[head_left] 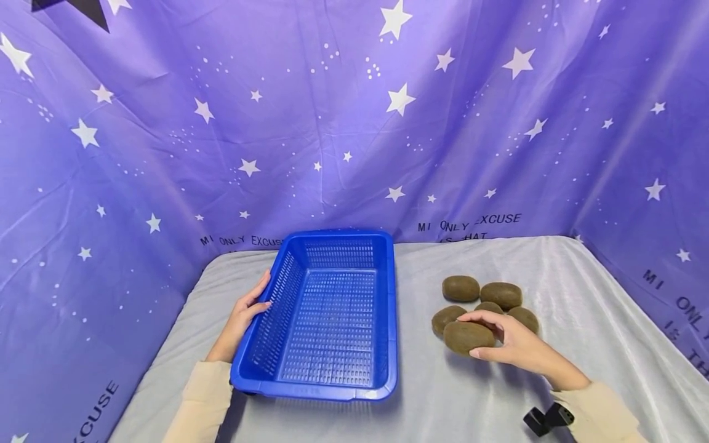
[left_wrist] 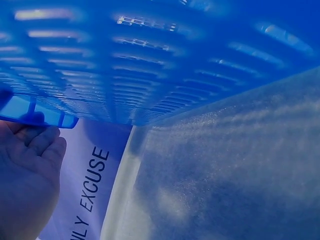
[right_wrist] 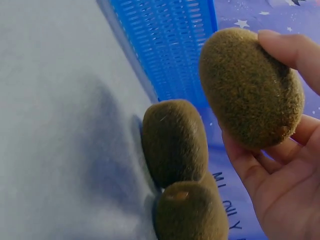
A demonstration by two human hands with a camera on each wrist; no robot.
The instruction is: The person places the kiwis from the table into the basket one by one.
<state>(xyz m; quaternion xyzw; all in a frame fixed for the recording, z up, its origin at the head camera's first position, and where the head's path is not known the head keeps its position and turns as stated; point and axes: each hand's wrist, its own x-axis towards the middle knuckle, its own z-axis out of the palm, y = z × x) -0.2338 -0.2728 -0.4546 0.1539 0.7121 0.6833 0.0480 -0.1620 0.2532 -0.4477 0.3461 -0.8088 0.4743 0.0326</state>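
Note:
A blue plastic basket (head_left: 392, 320) with slotted walls and floor stands on the cloth, left of the middle. My left hand (head_left: 244, 317) grips its left rim, thumb over the top; in the left wrist view the fingers (left_wrist: 45, 145) curl beneath the rim. On the other side, my right hand (head_left: 515, 344) holds a brown fuzzy kiwi (right_wrist: 250, 90) between thumb and fingers. In the right wrist view this fruit is raised above the others. Several more kiwis (head_left: 461, 288) lie close together around and behind that hand, one of them (head_left: 488, 307) partly hidden by it.
A pale grey cloth (head_left: 421, 406) covers the table. Purple curtains (head_left: 343, 123) with white stars and printed words hang behind it and along both sides. A small black object (head_left: 548, 419) sits at the right sleeve.

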